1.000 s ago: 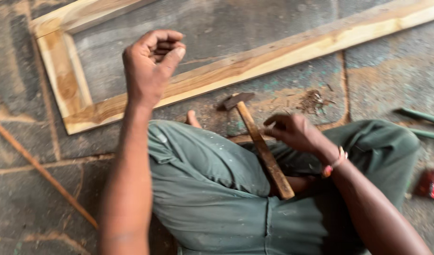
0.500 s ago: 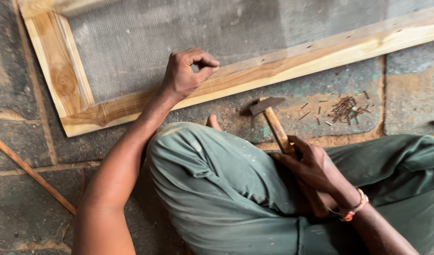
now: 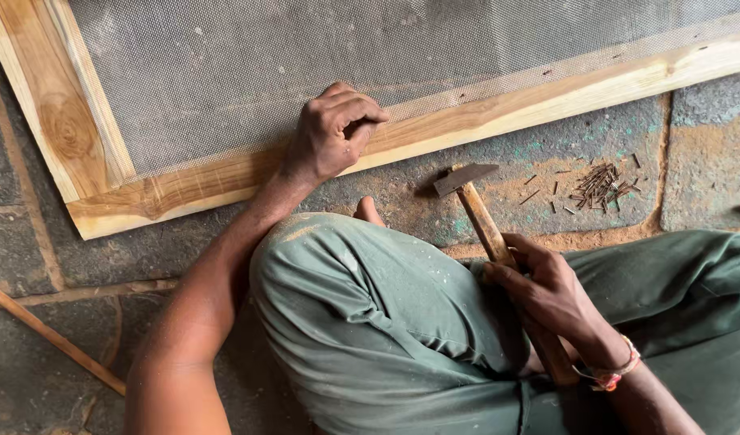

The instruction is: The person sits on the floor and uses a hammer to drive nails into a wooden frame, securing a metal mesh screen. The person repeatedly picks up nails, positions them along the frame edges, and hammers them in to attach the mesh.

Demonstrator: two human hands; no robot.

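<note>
We rest our left hand (image 3: 334, 133) on the lower rail of the wooden frame (image 3: 185, 181), which lies flat on the stone floor (image 3: 499, 149). The fingers of that hand are curled in tight, the tips pinched together against the wood just where the edge of the grey mesh (image 3: 305, 56) meets the rail; whether anything small sits between the fingertips we cannot tell. The mesh is stretched across the opening of the frame and laps over the inner edge of the rails. The frame's near left corner lies towards the left edge of the floor in view, and its long lower rail runs up and away to the right.

Our right hand (image 3: 551, 290) is wrapped around the wooden handle of the hammer (image 3: 483, 217), fingers closed firmly about the middle of the shaft. The hammer's dark metal head sits just above the floor, close beside the frame's lower rail but apart from it, with the handle slanting down across our lap. A band (image 3: 612, 374) circles the right wrist.

A small heap of nails (image 3: 600, 184) lies on the floor to the right of the hammer head, a few scattered around it. Our legs, in green trousers (image 3: 370, 314), are folded beneath us. A thin wooden strip (image 3: 51, 338) lies slanted near the floor's lower left.
</note>
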